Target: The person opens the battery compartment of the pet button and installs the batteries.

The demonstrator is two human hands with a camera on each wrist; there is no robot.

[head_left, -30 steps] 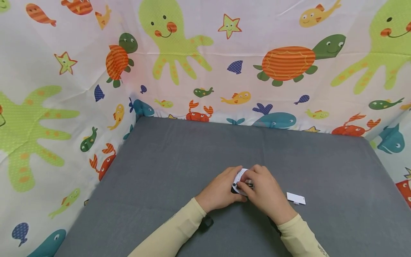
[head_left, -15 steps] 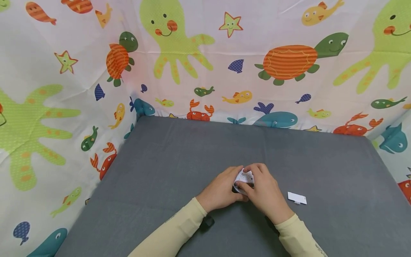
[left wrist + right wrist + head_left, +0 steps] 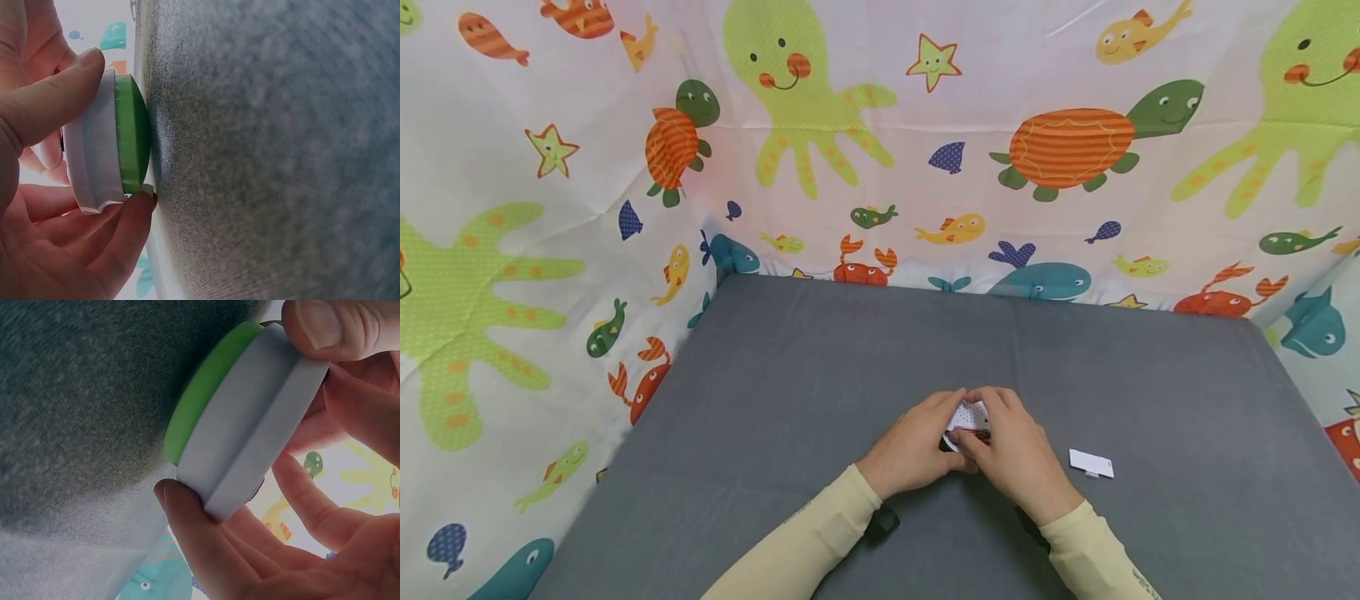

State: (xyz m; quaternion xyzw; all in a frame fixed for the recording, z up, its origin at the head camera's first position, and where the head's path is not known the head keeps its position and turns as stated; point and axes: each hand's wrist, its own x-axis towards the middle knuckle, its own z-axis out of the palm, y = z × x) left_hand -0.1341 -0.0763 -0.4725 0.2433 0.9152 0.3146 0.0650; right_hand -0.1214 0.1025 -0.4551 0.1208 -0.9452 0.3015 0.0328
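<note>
A round device point(image 3: 973, 414) with a white body and a speckled or perforated face is between both hands near the front of the table. Its bulging green base point(image 3: 131, 134) faces the tabletop in the left wrist view. My left hand point(image 3: 912, 440) grips the device from the left, with the thumb along the near side. My right hand point(image 3: 1018, 450) pinches it from the right, its thumb and index finger around a dark opening with reddish lines in the face. The green and white rim point(image 3: 250, 419) is tilted in the right wrist view. What is inside the opening is too small to tell.
A small white rectangular cover point(image 3: 1092, 463) with a tab lies on the grey tabletop point(image 3: 850, 350), right of the right hand. Fabric walls point(image 3: 880, 167) printed with sea animals rise behind the table and at both sides.
My right index finger has shifted from over the middle of the device towards its far edge. More of the speckled face shows. The left hand and the cover stay put.
</note>
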